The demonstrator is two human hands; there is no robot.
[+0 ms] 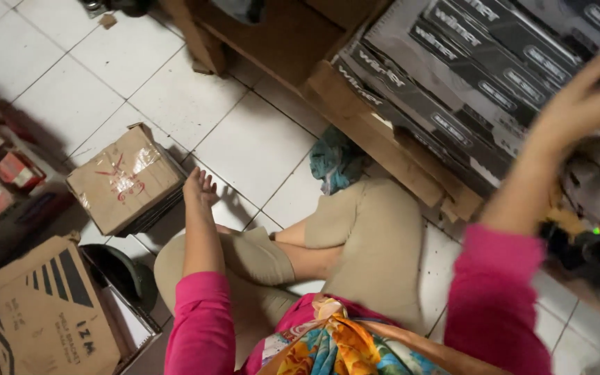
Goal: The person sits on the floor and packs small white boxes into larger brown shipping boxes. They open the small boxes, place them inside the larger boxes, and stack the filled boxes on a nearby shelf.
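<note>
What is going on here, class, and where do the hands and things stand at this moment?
A person in pink sleeves sits cross-legged on a white tiled floor. The left hand reaches down, open, beside a taped cardboard box; whether it touches the box is unclear. The right hand is raised, fingers spread, before a stack of dark printed cartons, and holds nothing. A teal cloth lies by a wooden plank.

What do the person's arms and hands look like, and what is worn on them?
Both arms wear bright pink sleeves that end at mid-forearm. The left hand and right hand are bare: no gloves, rings or watch visible. The right hand is motion-blurred.
</note>
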